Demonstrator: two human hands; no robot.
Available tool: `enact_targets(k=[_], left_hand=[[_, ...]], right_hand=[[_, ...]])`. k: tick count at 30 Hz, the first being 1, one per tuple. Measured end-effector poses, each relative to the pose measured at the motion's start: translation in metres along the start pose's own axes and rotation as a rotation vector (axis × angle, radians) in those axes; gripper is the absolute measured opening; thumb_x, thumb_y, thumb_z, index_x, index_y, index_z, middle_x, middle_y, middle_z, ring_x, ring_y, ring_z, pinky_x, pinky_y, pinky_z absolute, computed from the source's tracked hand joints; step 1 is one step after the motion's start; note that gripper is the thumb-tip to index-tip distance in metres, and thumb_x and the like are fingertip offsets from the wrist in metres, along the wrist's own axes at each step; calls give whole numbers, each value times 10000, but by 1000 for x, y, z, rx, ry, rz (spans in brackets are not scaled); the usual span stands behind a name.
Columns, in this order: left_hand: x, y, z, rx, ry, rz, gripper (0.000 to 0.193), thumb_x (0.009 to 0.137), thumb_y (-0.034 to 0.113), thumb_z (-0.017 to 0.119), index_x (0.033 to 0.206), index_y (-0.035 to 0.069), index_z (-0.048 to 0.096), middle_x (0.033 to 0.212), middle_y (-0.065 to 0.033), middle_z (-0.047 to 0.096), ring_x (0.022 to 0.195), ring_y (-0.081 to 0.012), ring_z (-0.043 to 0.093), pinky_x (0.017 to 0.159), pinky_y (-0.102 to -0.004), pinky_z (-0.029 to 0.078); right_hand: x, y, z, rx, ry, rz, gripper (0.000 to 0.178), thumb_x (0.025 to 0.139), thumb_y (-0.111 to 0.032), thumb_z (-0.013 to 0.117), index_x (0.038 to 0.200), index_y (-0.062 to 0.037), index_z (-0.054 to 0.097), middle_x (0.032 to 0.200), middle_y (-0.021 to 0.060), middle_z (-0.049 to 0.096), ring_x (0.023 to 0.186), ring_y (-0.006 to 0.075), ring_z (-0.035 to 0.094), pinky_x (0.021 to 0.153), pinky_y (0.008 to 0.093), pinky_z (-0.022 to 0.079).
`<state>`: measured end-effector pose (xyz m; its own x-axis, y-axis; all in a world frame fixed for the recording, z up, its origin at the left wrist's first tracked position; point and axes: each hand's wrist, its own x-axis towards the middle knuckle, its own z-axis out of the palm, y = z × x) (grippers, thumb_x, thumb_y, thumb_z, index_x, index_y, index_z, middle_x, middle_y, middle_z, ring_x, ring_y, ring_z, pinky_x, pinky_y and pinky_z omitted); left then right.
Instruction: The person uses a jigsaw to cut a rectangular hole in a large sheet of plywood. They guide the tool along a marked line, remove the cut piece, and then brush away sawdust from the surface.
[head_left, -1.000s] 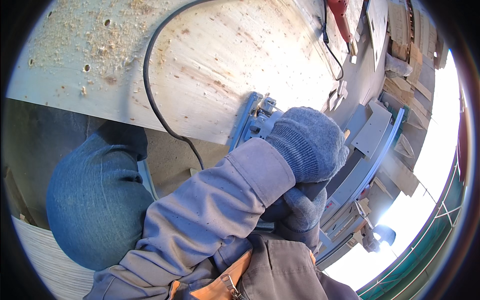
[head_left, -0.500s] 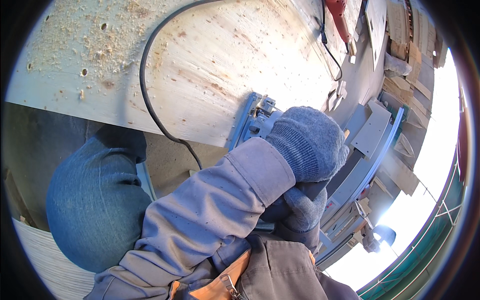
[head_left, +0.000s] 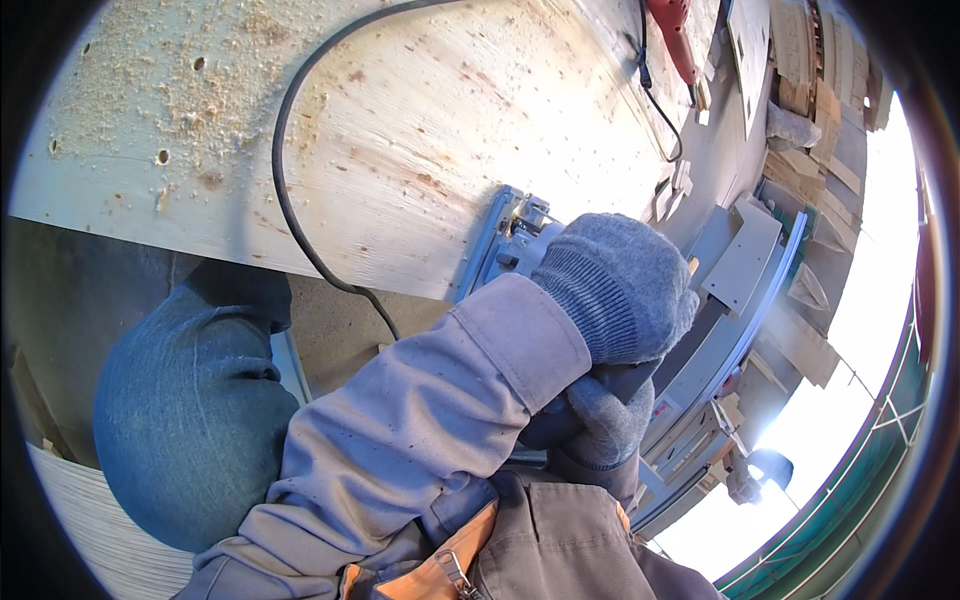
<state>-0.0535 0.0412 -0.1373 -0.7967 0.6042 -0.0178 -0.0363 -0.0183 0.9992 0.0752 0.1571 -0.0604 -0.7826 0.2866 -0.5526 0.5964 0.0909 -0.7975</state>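
A corded power tool with a bluish-grey metal base [head_left: 497,245] sits at the near edge of a large pale wooden board [head_left: 400,130]. Its exact kind is hidden behind my arm and gloves. My left hand [head_left: 625,285], in a grey knitted glove, is closed over the upper part of the tool; the fingertips are out of sight. Just below it, my right hand [head_left: 612,420], in a matching glove, closes around the tool's dark rear part, largely covered by my left hand and sleeve. A black cable [head_left: 290,190] loops across the board and down over its edge.
Sawdust and chips [head_left: 215,95] lie on the board's left part, near several small holes. A red power tool [head_left: 678,40] rests at the far right. Stacked wood offcuts [head_left: 810,90] and a grey metal piece [head_left: 742,258] stand right. My bent knee [head_left: 190,400] is under the board's edge.
The board and cable have shifted slightly left and down in the view, while the tool's base and both gloved hands stay almost in place. Both hands keep their hold.
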Motion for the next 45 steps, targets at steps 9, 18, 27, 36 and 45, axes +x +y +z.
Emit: enact_targets(k=[9, 18, 27, 36, 45], left_hand=[[4, -1, 0, 9, 2, 26, 383, 985, 414, 639, 905, 75, 796, 842, -188, 750, 824, -341, 758, 830, -485, 607], [6, -3, 0, 6, 23, 39, 383, 981, 424, 646, 912, 77, 796, 854, -187, 753, 828, -340, 759, 824, -486, 609], [8, 1, -7, 6, -35, 3, 385, 986, 426, 637, 925, 82, 798, 863, -186, 754, 828, -343, 759, 829, -483, 612], [10, -3, -5, 6, -3, 1, 373, 974, 429, 651, 917, 93, 803, 866, -179, 759, 826, -336, 760, 830, -474, 613], [11, -2, -7, 5, 14, 17, 367, 984, 424, 641, 924, 97, 797, 861, -175, 755, 828, -332, 759, 834, -475, 612]], right_hand=[[1, -4, 1, -53, 20, 9, 717, 717, -105, 876, 1366, 25, 600, 1283, 169, 689, 1111, 335, 695, 950, 488, 599], [5, 0, -3, -44, 18, -23, 721, 713, -97, 871, 1370, 21, 598, 1279, 171, 688, 1103, 352, 699, 958, 506, 598], [3, -4, 5, -41, 76, -14, 759, 717, -124, 876, 1394, 17, 564, 1287, 172, 674, 1123, 344, 686, 962, 488, 587], [9, 4, -9, -29, 45, -33, 720, 717, -108, 896, 1363, 28, 608, 1285, 178, 688, 1113, 364, 701, 971, 524, 601], [11, 2, -4, -60, 13, -50, 751, 731, -180, 890, 1377, 23, 566, 1284, 162, 667, 1117, 323, 679, 942, 462, 584]])
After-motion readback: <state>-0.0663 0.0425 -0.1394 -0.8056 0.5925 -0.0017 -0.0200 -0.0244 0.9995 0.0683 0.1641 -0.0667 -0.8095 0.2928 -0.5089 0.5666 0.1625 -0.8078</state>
